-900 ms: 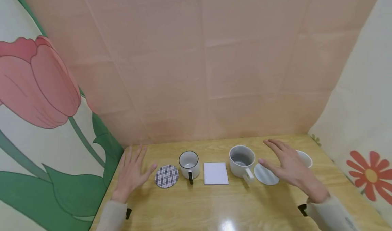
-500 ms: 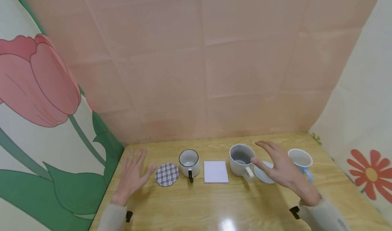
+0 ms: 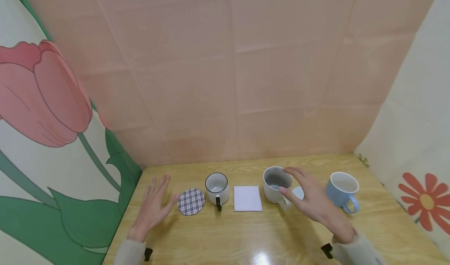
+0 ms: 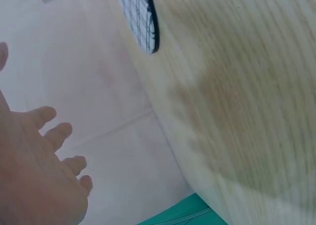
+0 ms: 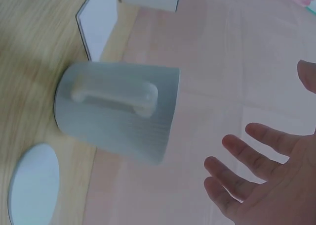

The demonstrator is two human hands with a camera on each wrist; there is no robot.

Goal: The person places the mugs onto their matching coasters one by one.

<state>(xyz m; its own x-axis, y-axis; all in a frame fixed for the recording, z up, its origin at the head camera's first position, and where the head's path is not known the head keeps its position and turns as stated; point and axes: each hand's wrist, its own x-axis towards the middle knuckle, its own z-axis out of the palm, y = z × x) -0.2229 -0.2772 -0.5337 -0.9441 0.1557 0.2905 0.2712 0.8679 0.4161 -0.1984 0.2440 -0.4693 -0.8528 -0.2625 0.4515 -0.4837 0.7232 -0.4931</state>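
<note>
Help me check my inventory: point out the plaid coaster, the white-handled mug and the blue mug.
Plaid coaster [image 3: 191, 201], head view, middle of its patterned top.
White-handled mug [image 5: 111, 124], right wrist view, outer wall beside the handle.
Blue mug [image 3: 336, 196], head view, outer wall left of the handle.

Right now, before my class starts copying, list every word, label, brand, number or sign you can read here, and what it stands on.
None: no readable text shows on the black-rimmed mug, grey-white mug, blue mug, plaid coaster, square coaster or round coaster.
Too blurred to read: the faint mark on the right sleeve.
</note>
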